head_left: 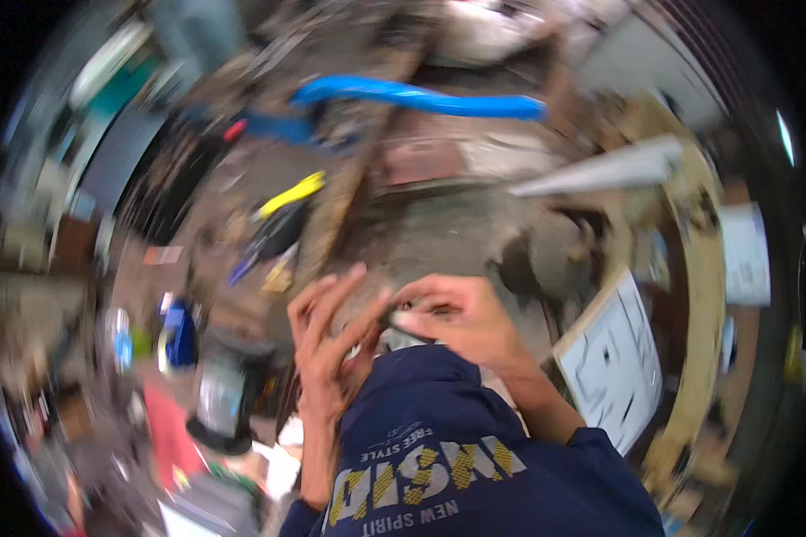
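Both hands are close together in front of the navy shirt (448, 394), and motion blurs the view. My left hand (324, 336) is raised with its fingers stretched and apart, the nearest one reaching toward my right fingertips. My right hand (461, 313) is closed, thumb and fingers pinched around something small and dark (390, 317). Fingers and blur hide what kind of thing it is. Beyond my left hand, a tool with a yellow handle (293, 194) and a black object (280, 230) lie on the brown worktop (228, 304).
A long blue tube (421, 97) lies across the far side. To the right are a dark rounded metal piece (560, 255), a white board with black marks (613, 362) and a curved wooden edge (703, 358). A black spool-like object (222, 394) stands at left.
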### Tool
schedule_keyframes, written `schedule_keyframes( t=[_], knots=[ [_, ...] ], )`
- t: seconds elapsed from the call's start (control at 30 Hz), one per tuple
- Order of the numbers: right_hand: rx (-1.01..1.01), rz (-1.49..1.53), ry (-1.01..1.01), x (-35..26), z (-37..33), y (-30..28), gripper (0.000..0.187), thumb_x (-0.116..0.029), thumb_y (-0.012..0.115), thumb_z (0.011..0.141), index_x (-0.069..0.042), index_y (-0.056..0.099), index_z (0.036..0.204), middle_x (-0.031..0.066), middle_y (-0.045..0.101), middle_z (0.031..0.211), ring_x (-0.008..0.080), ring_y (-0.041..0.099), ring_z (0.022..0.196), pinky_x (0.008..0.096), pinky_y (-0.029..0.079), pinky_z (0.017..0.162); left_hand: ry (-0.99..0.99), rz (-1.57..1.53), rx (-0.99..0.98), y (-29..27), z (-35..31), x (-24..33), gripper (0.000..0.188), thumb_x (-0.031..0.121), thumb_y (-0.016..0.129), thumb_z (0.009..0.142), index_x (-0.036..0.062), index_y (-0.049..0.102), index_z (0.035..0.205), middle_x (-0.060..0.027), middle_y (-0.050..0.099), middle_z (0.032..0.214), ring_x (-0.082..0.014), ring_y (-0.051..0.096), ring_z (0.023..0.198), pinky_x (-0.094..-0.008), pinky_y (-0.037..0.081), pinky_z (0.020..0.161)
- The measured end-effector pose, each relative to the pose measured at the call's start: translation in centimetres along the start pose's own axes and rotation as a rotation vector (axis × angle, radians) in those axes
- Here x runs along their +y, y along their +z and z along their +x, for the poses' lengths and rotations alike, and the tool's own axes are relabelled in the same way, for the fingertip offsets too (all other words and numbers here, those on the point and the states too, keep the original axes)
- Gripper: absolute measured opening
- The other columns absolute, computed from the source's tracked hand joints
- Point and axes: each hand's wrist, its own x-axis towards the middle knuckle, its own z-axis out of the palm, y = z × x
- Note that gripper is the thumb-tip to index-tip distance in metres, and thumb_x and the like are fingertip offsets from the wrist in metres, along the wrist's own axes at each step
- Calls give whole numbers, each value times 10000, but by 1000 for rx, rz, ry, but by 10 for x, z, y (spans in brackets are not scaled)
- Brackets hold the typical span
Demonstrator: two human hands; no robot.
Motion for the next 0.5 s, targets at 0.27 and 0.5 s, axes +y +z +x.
schedule_keyframes(
  t=[0.27,0.5],
  knots=[
    [836,74,5,149,-121,-113,312,-195,739,905,12,704,1135,109,746,1009,138,700,892,295,556,802,-59,-340,-502,136,-20,12,216,-78,737,790,7,786,983,-63,732,829,-158,649,815,-285,489,778],
    [1828,-116,313,331,-323,-165,199,-162,738,887,-2,726,1004,101,747,902,164,707,767,309,563,688,-208,-421,-958,251,-42,66,151,11,769,841,-52,758,977,-77,722,845,-126,630,797,-287,501,757]
  ],
)
